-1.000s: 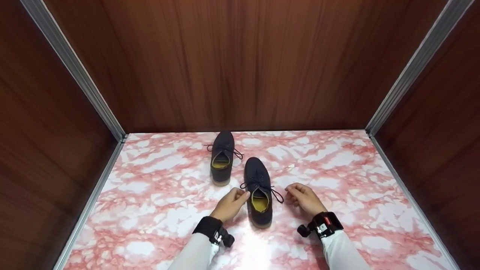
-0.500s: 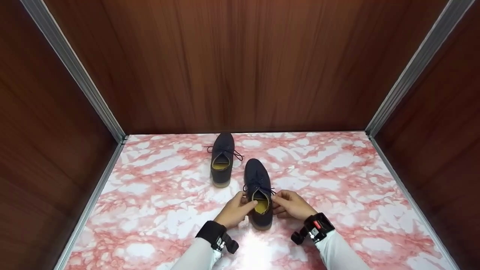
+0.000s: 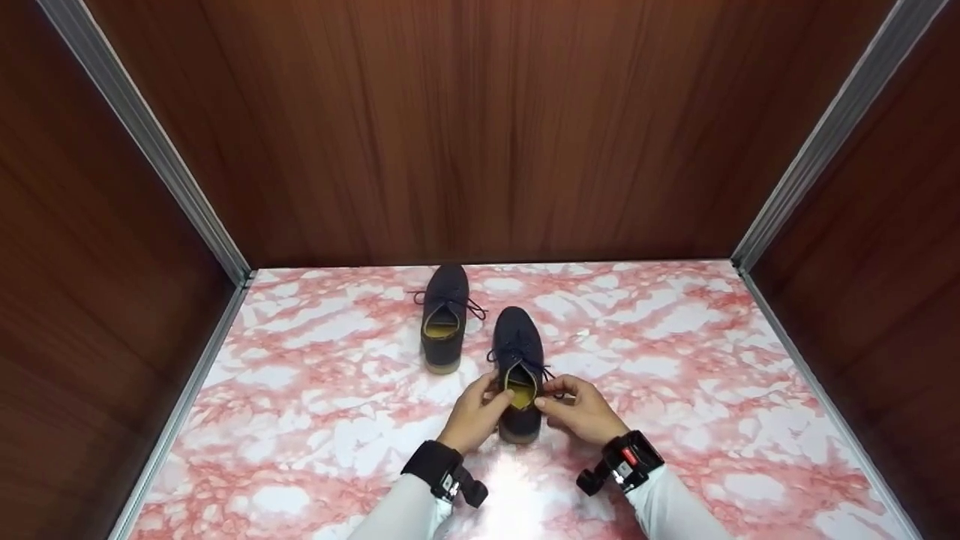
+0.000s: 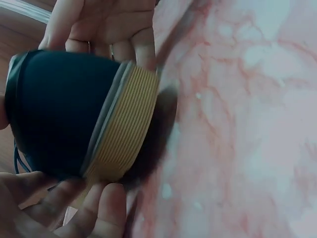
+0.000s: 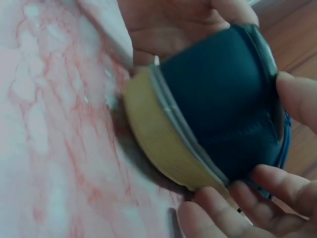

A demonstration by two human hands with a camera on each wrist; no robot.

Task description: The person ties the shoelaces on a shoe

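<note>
A dark navy lace-up shoe (image 3: 517,330) with a yellow insole and a ribbed tan sole (image 4: 126,124) is between my two hands, toe pointing away. My left hand (image 3: 471,415) grips its left side, thumb at the rim of the opening and fingers along the side and sole. On the right side, my right hand (image 3: 587,415) holds it the same way, thumb on the collar. Both wrist views show the heel (image 5: 218,94) from behind, with a shadow under the sole; the heel looks slightly raised. The laces are tied in a bow, partly hidden by the right fingers.
The matching navy shoe (image 3: 445,307) stands farther off and to the left, toe close to the wooden back wall (image 3: 480,135). Brown panels with grey metal edging enclose the sides. A red-and-white marbled surface (image 3: 315,435) lies underneath.
Both hands came in to the near shoe, the right from farther out, and took hold of its sides. The shoe then shifted slightly forward and right. The other shoe stayed put.
</note>
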